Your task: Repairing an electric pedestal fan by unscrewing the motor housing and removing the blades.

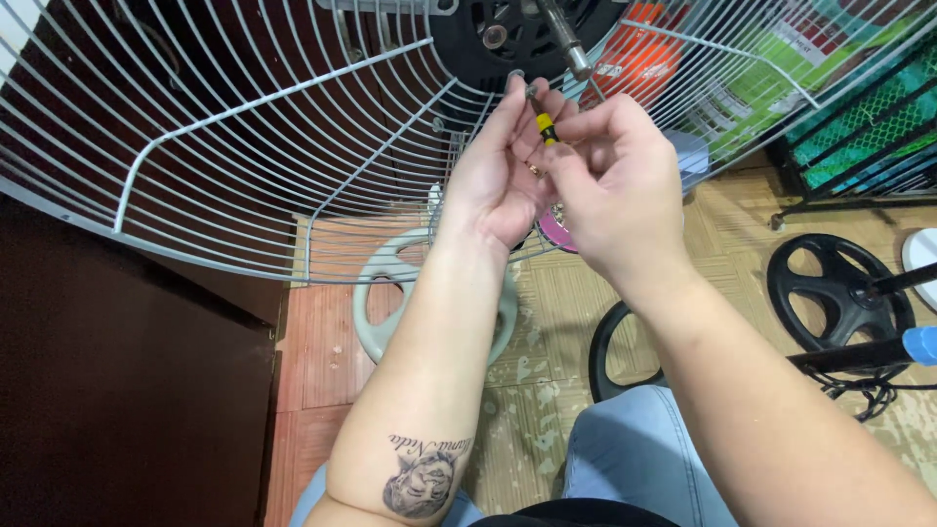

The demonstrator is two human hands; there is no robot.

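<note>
A large white wire fan guard (pixel 244 146) fills the upper view, fixed around a black fan motor housing (pixel 498 39) with a metal shaft (pixel 566 44) sticking out. A small screwdriver with a yellow and black handle (pixel 545 125) points up at a screw on the housing near the guard's centre. My right hand (pixel 610 185) grips its handle. My left hand (pixel 493 176) is raised beside it, fingers touching the shaft of the tool and the guard's inner ring.
A pale round fan base (pixel 386 293) lies on the tiled floor below the guard. Black round bases (pixel 835 288) and a black stand pole with a blue part (pixel 917 344) lie at right. A dark brown cabinet (pixel 127 390) stands at left. Colourful packages show behind the guard.
</note>
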